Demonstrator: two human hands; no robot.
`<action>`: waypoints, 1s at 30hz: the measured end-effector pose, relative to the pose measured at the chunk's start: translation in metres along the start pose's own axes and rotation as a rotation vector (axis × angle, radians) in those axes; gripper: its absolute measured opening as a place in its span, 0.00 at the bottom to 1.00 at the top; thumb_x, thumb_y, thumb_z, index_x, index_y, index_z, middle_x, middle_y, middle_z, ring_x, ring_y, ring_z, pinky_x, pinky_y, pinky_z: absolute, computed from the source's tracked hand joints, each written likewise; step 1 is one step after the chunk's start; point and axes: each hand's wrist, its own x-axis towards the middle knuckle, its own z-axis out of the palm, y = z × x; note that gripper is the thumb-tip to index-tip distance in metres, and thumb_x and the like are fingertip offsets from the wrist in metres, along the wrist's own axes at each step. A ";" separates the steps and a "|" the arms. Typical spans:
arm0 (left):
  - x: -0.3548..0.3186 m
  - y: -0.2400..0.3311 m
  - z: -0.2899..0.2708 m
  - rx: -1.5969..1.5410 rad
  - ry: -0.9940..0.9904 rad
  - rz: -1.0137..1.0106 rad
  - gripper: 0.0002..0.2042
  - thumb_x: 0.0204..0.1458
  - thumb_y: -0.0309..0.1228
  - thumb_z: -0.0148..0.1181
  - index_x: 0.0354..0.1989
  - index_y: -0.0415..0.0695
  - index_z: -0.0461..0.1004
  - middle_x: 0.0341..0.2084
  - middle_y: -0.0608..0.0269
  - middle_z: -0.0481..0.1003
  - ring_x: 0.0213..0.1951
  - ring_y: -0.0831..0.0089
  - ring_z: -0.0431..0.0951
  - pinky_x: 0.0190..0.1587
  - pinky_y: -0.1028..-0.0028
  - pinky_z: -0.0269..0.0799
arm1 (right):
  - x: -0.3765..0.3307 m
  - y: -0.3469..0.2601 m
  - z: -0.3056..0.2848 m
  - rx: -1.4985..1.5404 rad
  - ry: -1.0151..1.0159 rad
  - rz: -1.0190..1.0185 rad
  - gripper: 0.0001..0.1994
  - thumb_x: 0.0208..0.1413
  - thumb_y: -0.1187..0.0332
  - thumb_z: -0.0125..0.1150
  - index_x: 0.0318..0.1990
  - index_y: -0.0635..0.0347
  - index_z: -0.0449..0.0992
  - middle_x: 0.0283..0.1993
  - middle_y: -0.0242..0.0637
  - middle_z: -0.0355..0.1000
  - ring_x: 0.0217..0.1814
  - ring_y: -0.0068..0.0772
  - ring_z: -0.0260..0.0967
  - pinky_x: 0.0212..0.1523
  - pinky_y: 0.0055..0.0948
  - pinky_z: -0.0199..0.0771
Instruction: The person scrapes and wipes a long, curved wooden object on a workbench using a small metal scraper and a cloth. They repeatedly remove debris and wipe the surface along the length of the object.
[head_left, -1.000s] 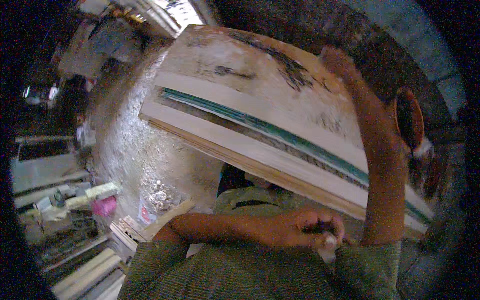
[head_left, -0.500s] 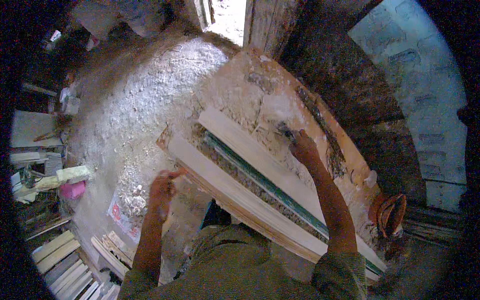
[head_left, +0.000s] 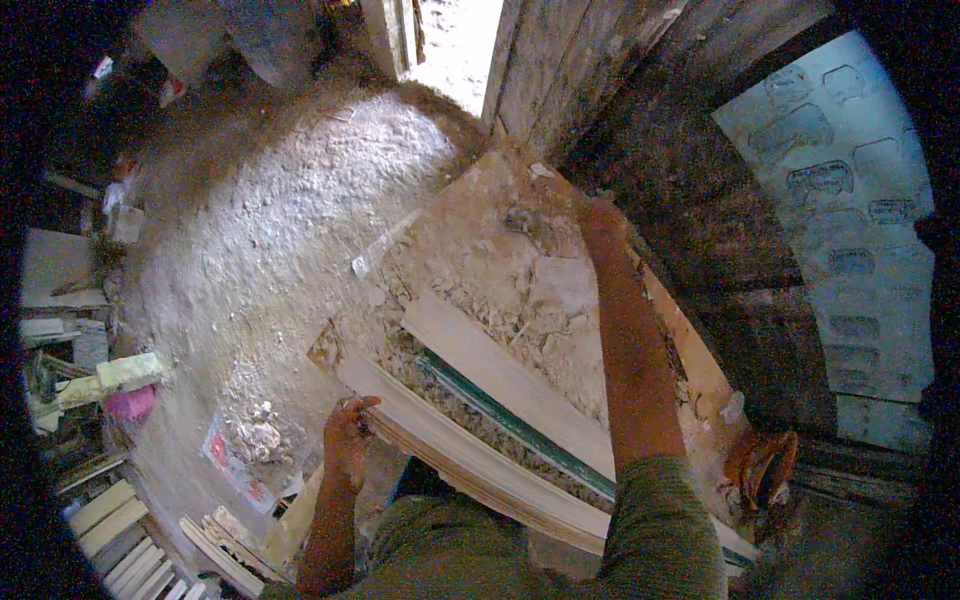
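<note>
The floor takes up most of my view, pale and rough with white dust, running from the upper centre down the left half of the frame. On the right I see a dark wall with a pale blue panel at the far right edge.

Next in size is the slab, a dusty tan board lying at a slant from centre frame down toward the lower right, its surface caked with crumbled plaster. Along its near side lies a long white moulding, curved in profile, and just above that a flat pale strip with a green line between the two.

My right hand is stretched far out to the slab's upper edge, right of centre; it rests on the board there, but I cannot tell whether the fingers are curled over the edge or lying flat. My left hand, lower left of centre, is closed on the left end of the moulding, fingers wrapped over its rim.

At lower right, just beside the slab's end, sits a rusty orange object. At lower left I see stacked white mouldings, a heap of white rubble on a printed sheet, and a pink thing at the left edge.
</note>
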 end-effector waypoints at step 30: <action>0.025 -0.003 0.111 1.373 -0.423 0.725 0.46 0.53 0.45 0.65 0.75 0.37 0.47 0.77 0.41 0.39 0.77 0.42 0.36 0.71 0.36 0.37 | -0.392 -0.174 0.035 -0.527 -0.139 -0.101 0.18 0.51 0.73 0.63 0.52 0.49 0.80 0.52 0.46 0.73 0.43 0.52 0.78 0.44 0.49 0.80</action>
